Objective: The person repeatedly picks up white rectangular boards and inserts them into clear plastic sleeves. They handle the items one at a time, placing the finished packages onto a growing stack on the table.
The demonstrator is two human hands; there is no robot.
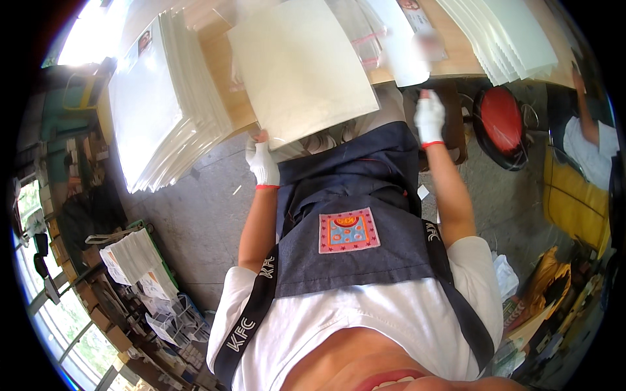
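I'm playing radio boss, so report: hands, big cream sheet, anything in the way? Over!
Left hand at near left corner of cream sheet. Right hand just below white sheet, contact unclear. White stack close by, left.

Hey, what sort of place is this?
Probably a workshop, perhaps for packing or paper goods: there's a large cream sheet beside a thick stack of pale sheets, and brown boxes at the left.

White shirt (352, 301), dark, perhaps denim apron (345, 192)
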